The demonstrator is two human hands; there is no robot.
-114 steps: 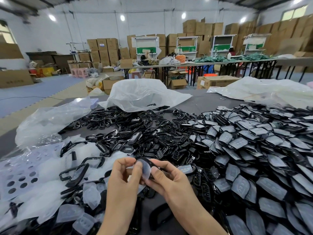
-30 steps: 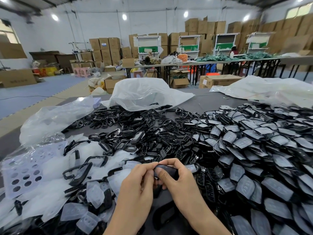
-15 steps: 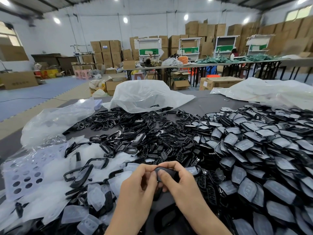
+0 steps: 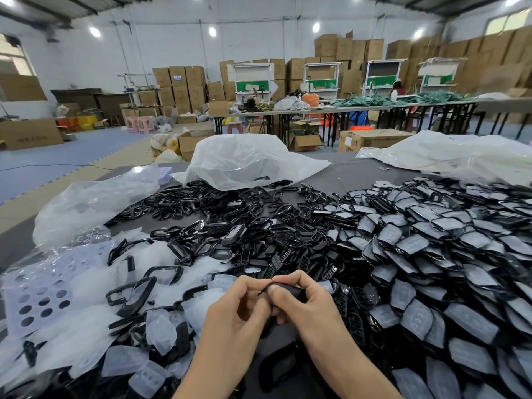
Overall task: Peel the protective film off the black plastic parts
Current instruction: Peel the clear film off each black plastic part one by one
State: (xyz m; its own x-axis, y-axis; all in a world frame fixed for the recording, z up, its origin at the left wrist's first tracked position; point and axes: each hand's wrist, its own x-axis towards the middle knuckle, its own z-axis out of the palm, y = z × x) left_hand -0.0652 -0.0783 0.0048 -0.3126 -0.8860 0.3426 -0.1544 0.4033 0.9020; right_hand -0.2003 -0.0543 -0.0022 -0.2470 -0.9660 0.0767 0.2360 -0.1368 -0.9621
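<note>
Head view: the left hand (image 4: 239, 309) and right hand (image 4: 312, 305) are pinching one black part (image 4: 290, 289) between them, seemingly hunting a film edge. Right of it, film-covered parts (image 4: 431, 254) are waiting; left, peeled films (image 4: 161, 326) are lying.

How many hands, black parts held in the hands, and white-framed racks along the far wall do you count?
Hands: 2 (left hand, right hand)
Held black part: 1
Far white-framed racks: 4
Total: 7
</note>
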